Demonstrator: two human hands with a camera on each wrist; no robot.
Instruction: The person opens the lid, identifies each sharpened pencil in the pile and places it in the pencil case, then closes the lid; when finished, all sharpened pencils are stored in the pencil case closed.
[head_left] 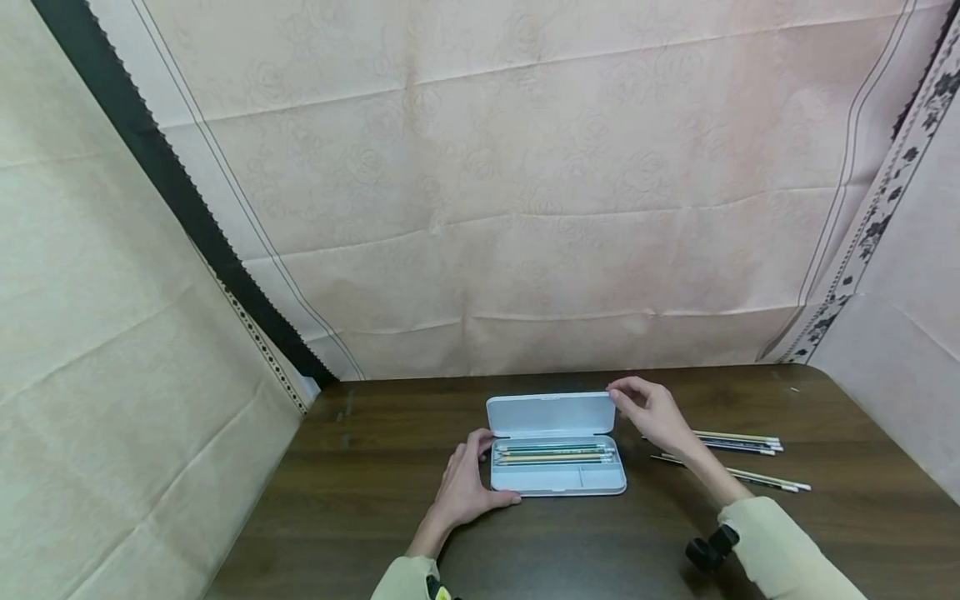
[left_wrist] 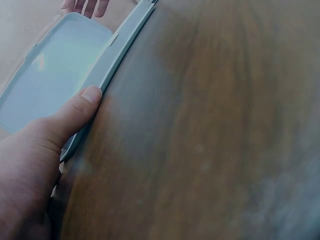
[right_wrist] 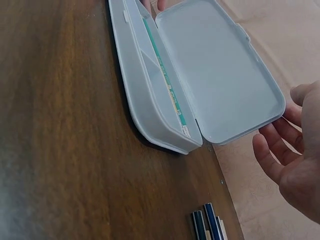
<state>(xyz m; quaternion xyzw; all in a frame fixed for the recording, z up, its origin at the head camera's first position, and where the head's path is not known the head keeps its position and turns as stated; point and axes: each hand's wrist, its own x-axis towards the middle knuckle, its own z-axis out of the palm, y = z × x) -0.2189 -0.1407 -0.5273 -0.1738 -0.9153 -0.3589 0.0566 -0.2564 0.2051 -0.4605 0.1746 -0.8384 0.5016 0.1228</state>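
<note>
A pale blue pencil case [head_left: 536, 482] lies on the table with its lid [head_left: 551, 417] raised. Several pencils [head_left: 553, 458] lie side by side in its back compartment; a small divider splits off the front right part. My left hand [head_left: 463, 490] grips the case's left end, thumb [left_wrist: 90, 95] on the front edge and fingers around the back left corner. At the lid's upper right corner is my right hand [head_left: 654, 415], its fingers [right_wrist: 277, 145] behind the lid and its thumb at the edge, holding it.
Right of the case, several more pencils [head_left: 750, 443] lie in a bunch on the brown wooden table [head_left: 360, 492]. A separate few pencils [head_left: 772, 481] lie nearer, beneath the right forearm. Pale cloth [head_left: 525, 208] hangs behind the table and at both sides.
</note>
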